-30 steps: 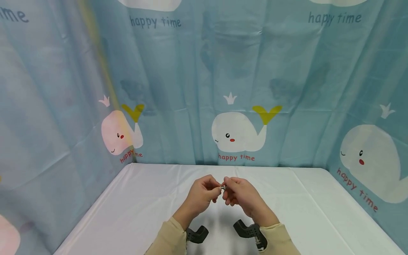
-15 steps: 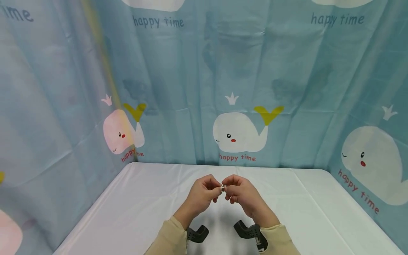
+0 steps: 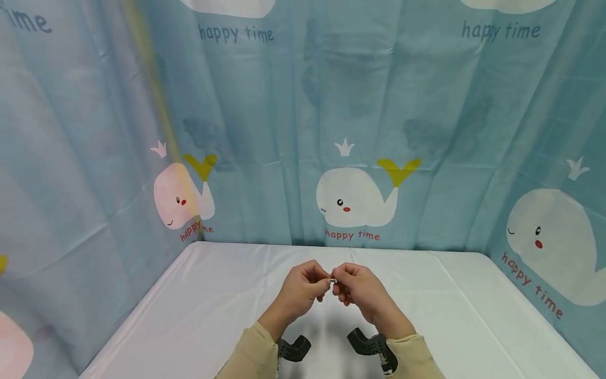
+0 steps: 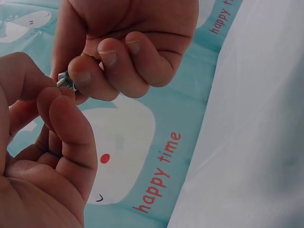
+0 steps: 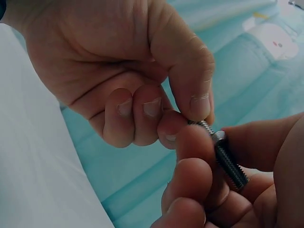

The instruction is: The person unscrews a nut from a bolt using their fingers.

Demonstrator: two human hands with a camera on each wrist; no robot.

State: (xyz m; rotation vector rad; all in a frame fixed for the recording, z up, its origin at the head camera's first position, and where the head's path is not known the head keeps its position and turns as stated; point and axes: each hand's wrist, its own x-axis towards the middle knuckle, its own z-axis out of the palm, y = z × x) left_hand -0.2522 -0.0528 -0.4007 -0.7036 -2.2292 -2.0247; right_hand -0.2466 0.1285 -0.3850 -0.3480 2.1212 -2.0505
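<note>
Both hands meet over the middle of the table, fingertips close together around a small metal bolt [image 3: 333,280]. My left hand [image 3: 299,292] pinches one end of it between thumb and index finger, covering that end. From the other side my right hand [image 3: 363,293] pinches a small nut [image 5: 219,136] on the thread with thumb and forefinger. In the right wrist view the dark threaded shaft [image 5: 232,166] runs past the nut toward the right palm. The left wrist view shows a short bit of silvery thread between the two hands, with the remaining fingers curled inward.
A white cloth covers the table [image 3: 227,295] under the hands. Behind it and along both sides hangs a blue curtain [image 3: 265,200] printed with whales. Black curved mounts [image 3: 294,348] sit at the wrists, beside beige sleeves [image 3: 251,355].
The right thumb and index finger have shifted around the metal piece, reaching forward half a second ago and drawn back in now. My left hand keeps nearly the same grip and place.
</note>
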